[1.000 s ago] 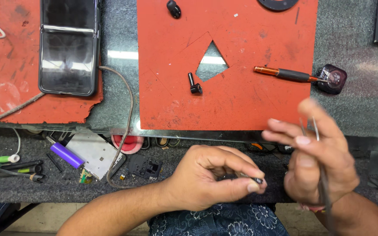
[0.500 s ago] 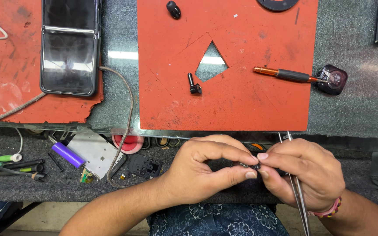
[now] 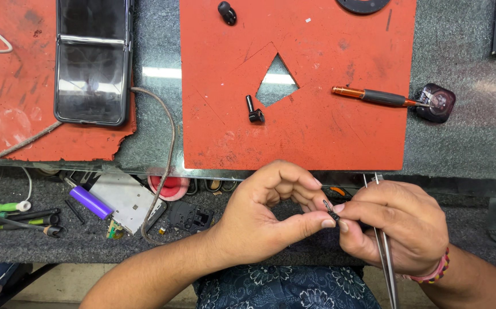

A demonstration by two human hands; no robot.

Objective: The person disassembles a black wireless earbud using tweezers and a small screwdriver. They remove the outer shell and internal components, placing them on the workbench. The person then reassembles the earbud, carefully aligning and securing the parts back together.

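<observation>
Pinching a tiny dark part (image 3: 331,210) between thumb and forefinger, the left hand (image 3: 265,214) met the right hand (image 3: 397,226) just in front of the near edge of the red mat (image 3: 317,131), over the grey bench surface (image 3: 465,137). The right hand's fingertips closed on the same small part from the other side, and a pair of metal tweezers (image 3: 384,252) lay tucked under its fingers, points toward the mat. On the mat sat a black earbud (image 3: 254,111) beside a triangular cut-out, a second earbud (image 3: 227,12) near the far edge, and an orange-handled screwdriver (image 3: 374,96) whose tip reached a small dark case (image 3: 435,103). A folding phone (image 3: 93,60) rested on another red mat (image 3: 13,109) to the left, with a purple cylinder (image 3: 90,201) nearer the bench edge.
</observation>
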